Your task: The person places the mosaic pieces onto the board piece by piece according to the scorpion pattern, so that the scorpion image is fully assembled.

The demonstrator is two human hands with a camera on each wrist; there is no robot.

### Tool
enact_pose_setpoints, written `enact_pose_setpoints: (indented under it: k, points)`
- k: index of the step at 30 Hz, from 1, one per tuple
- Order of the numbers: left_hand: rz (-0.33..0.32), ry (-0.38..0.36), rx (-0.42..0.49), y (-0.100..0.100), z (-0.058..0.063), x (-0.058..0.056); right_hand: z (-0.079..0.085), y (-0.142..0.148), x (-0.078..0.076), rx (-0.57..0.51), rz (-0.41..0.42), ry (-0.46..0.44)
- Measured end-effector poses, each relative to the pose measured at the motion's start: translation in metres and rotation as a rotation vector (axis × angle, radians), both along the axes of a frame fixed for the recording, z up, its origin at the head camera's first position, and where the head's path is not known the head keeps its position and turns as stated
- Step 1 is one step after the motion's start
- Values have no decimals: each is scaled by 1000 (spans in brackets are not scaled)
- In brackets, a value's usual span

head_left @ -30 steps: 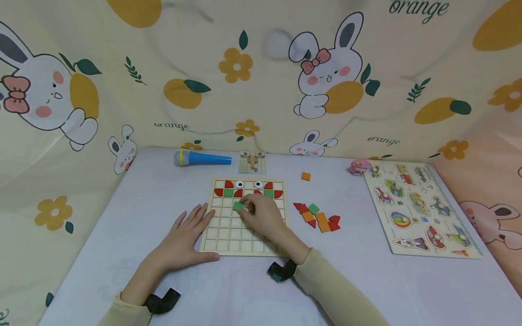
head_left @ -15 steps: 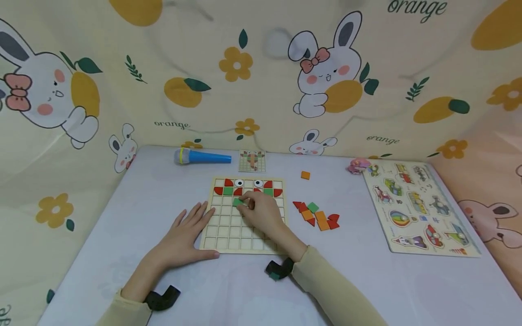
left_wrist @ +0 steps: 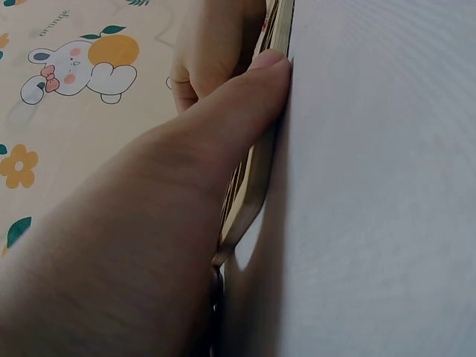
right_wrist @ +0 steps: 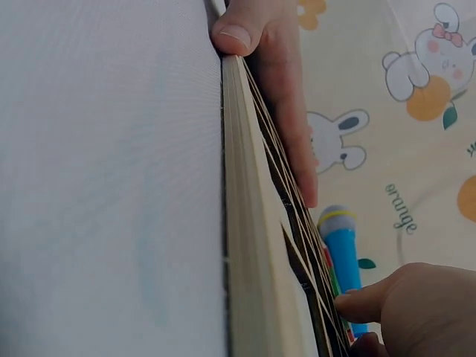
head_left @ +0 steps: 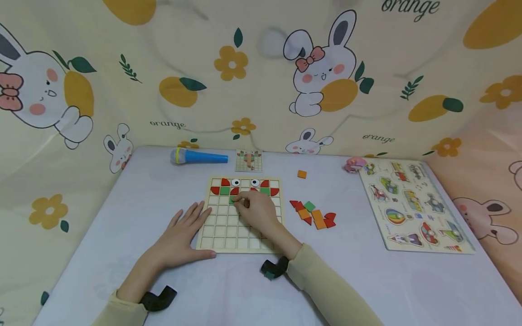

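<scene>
A wooden grid board point(head_left: 220, 231) lies on the table, red quarter-round tiles, green squares and two eye tiles along its far rows. My left hand point(head_left: 179, 237) rests with spread fingers at the board's left side; its thumb point(left_wrist: 269, 67) lies at the near edge. Over the upper middle, my right hand point(head_left: 258, 209) holds a small green square tile point(head_left: 232, 199) between thumb and index finger. That tile sits just below the left red-and-green group. The right hand covers part of the board's grid. In the right wrist view, its thumb point(right_wrist: 357, 303) is right at the board's surface.
Loose red, orange and green tiles point(head_left: 318, 219) lie right of the board, with one orange square point(head_left: 302, 174) farther back. Behind stand a pattern card point(head_left: 248, 161) and a blue toy microphone point(head_left: 204, 157). A picture puzzle board point(head_left: 416, 213) and pink toy point(head_left: 354, 164) occupy the right side.
My right hand has shifted the green tile slightly away from me, up against the row with the red and green tiles. The left hand stays in place.
</scene>
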State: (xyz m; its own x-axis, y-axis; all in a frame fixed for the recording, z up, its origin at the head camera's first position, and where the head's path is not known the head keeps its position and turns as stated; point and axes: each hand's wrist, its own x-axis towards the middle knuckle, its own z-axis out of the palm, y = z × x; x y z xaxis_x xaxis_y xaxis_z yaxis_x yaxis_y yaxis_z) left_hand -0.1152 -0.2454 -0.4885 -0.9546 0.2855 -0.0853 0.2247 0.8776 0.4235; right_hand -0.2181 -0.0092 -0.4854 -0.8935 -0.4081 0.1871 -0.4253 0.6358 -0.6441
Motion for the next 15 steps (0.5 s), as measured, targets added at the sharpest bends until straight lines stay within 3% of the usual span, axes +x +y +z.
enact_pose_setpoints:
  k: [7, 15]
  points:
    - [-6, 11, 1, -2, 0, 0, -1, 1, -1, 7, 26, 6]
    - [-6, 21, -13, -2, -5, 0, 3, 10, -5, -2, 92, -56]
